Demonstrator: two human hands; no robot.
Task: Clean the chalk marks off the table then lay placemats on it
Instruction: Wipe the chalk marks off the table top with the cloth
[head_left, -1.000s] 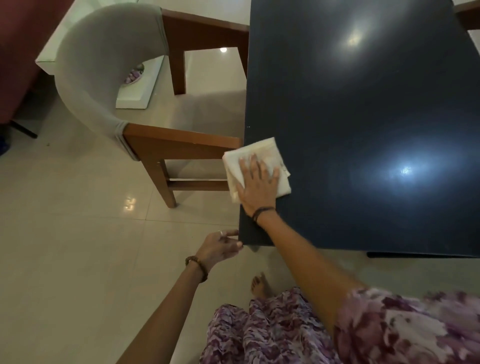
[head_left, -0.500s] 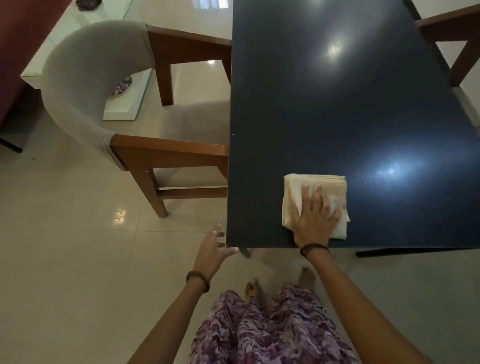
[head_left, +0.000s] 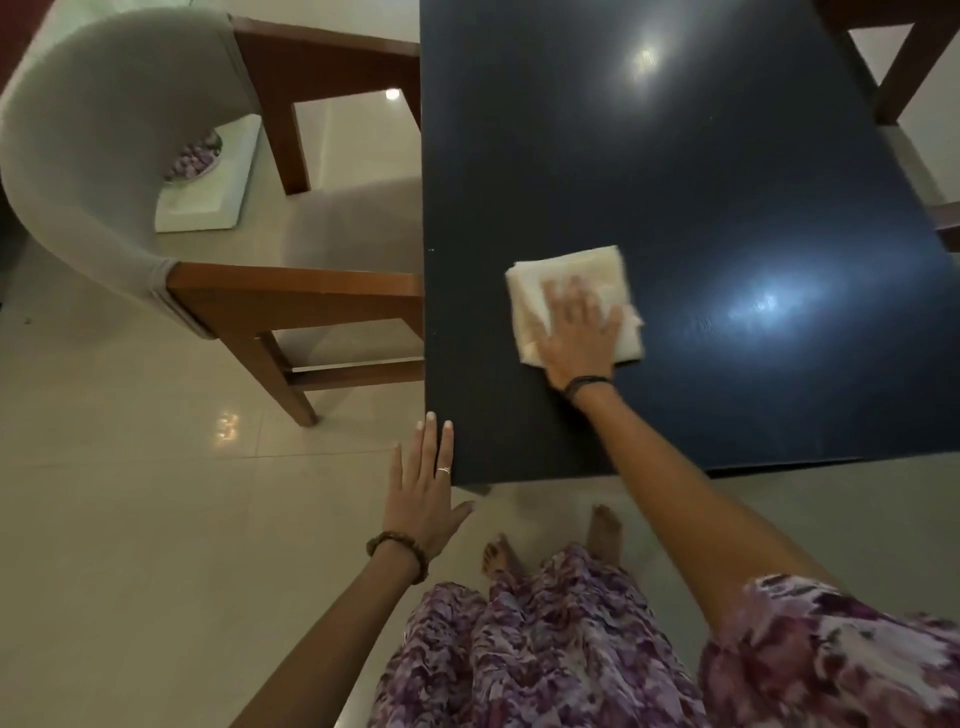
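A folded cream cloth (head_left: 563, 275) lies flat on the dark, glossy table (head_left: 701, 171), a short way in from its near left corner. My right hand (head_left: 579, 338) presses down on the cloth with straight, spread fingers, blurred by motion. My left hand (head_left: 423, 483) hovers flat with straight fingers just off the table's near left corner, its fingertips beside the table's left edge. I see no chalk marks on the visible tabletop and no placemats.
A grey-backed wooden armchair (head_left: 156, 208) stands tucked against the table's left side. Another wooden chair (head_left: 914, 67) shows at the far right. A white stand (head_left: 208, 192) sits on the pale tiled floor behind the armchair. My bare feet (head_left: 602, 530) are at the table's near edge.
My right hand slid the cloth from the table's left edge to the right along the near side, then a little farther in. My left hand's fingers straightened and it rose toward the corner.
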